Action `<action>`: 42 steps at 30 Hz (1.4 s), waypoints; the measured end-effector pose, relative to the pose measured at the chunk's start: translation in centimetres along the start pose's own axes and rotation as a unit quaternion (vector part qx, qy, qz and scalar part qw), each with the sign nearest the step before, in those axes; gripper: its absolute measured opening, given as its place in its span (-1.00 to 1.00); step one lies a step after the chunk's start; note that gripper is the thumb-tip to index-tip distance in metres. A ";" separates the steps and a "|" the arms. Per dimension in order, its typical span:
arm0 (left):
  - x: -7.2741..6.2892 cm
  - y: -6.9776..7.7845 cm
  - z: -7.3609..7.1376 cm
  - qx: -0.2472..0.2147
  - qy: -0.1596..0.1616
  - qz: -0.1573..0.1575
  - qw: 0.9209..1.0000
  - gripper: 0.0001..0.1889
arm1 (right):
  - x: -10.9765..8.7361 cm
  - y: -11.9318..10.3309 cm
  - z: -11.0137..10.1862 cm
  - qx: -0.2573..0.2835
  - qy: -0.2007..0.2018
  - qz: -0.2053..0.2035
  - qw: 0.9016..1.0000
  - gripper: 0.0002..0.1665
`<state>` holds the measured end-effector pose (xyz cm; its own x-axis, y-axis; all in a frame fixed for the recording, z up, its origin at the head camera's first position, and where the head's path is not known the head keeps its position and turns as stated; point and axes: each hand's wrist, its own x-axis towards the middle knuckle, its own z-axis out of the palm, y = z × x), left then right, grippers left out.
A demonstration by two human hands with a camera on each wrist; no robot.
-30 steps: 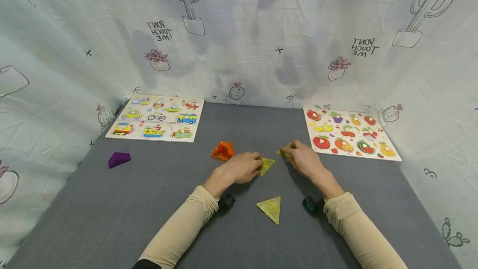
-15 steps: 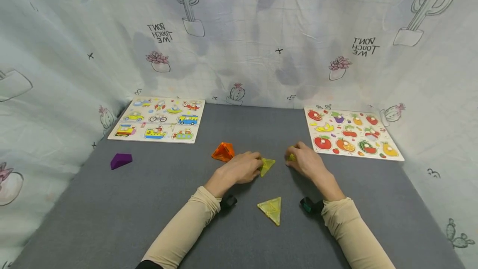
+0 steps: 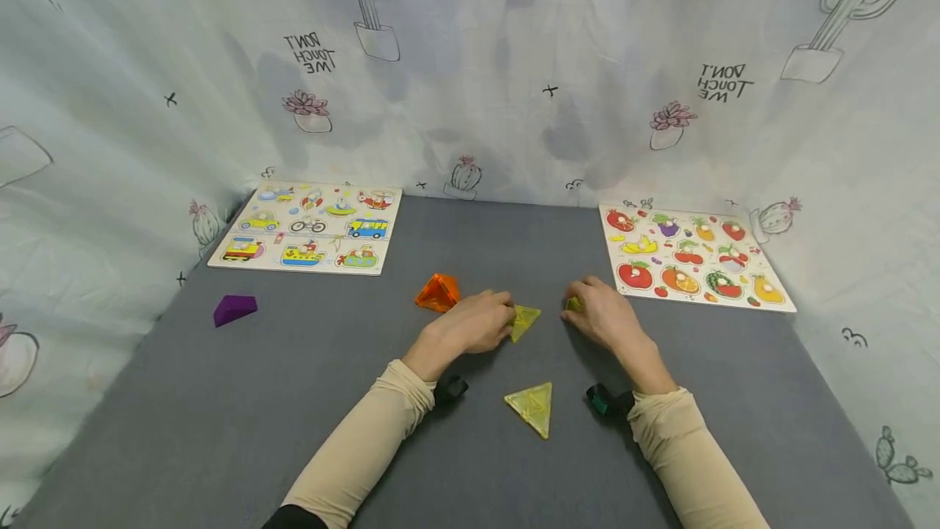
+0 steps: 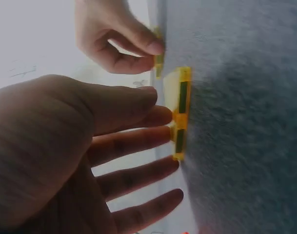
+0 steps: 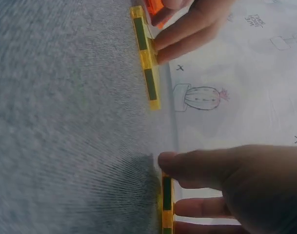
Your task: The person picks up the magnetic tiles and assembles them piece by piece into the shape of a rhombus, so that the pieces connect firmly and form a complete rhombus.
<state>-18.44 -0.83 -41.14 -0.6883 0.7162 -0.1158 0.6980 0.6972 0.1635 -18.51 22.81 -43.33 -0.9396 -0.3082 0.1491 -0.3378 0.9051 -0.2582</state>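
Observation:
Near the table's middle, my left hand [image 3: 473, 323] touches the edge of a translucent yellow triangular magnetic tile [image 3: 525, 322] with its fingertips. In the left wrist view, this hand's fingers reach out fairly straight and spread, and the tile [image 4: 183, 114] lies flat with dark magnet strips along its side. To the right, my right hand [image 3: 604, 313] pinches a second yellow triangular tile [image 3: 576, 304], mostly covered by the fingers. The right wrist view has the thumb at the top end of that tile [image 5: 167, 200]. A gap separates the two tiles. Nearer me lies a third yellow triangular tile [image 3: 534, 409].
An orange pyramid of tiles [image 3: 438, 292] stands just behind my left hand. Farther left sits a purple faceted piece [image 3: 235, 310]. A vehicle puzzle board [image 3: 334, 247] lies at the back left, a fruit puzzle board [image 3: 698, 264] at the back right. A printed curtain hangs behind.
My right hand has shifted slightly right with its tile, which was sticking out leftward and is now mostly under the fingers. The left hand stays at its tile.

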 end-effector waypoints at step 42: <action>0.1 0.5 0.7 0.058 0.010 0.018 0.998 -0.75 | 0.1 -0.6 -1.5 0.142 0.016 0.016 0.990 -0.71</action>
<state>-18.02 -0.37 -41.77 -0.6659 0.7404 -0.0913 0.7393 0.6714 0.0527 -18.33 22.71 -41.69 -0.9492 -0.2672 0.1665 -0.3147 0.7934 -0.5211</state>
